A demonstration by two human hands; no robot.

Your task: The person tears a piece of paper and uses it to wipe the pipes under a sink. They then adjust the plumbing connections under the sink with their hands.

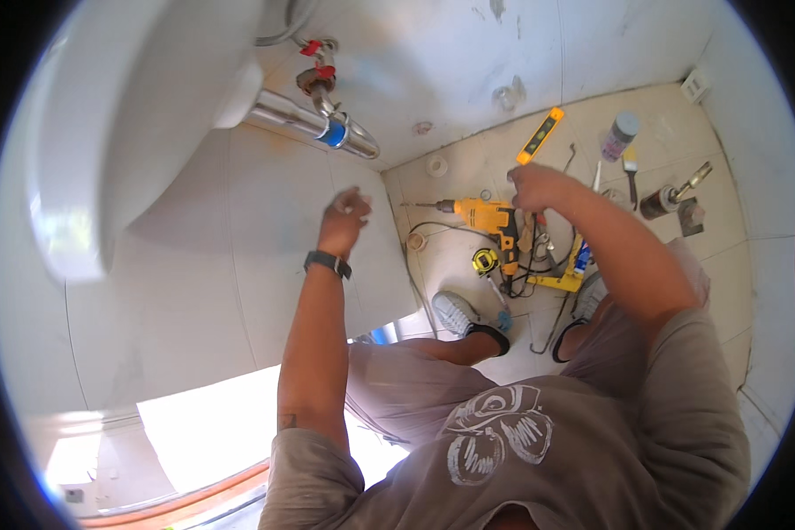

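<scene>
My left hand (344, 219), a dark watch on its wrist, is raised in front of the white tiled wall, below the chrome drain pipe (296, 119). Its fingers are loosely bent and apart, and I see nothing in them. Above the floor tools, my right hand (543, 188) has its fingers curled in; what they hold, if anything, is hidden. A yellow spirit level (541, 135) has its lower end right by those fingers; I cannot tell if they touch. Under this hand lie a yellow and black power drill (490, 215) and a yellow caulking gun (565, 281).
A white basin (150, 106) overhangs on the left, with red-handled valves (320, 60) beyond it. Around my feet lie a tape measure (485, 261), a black cord and several hand tools. Toward the right are a spray can (620, 135), a brush (630, 168) and a dark can (658, 204).
</scene>
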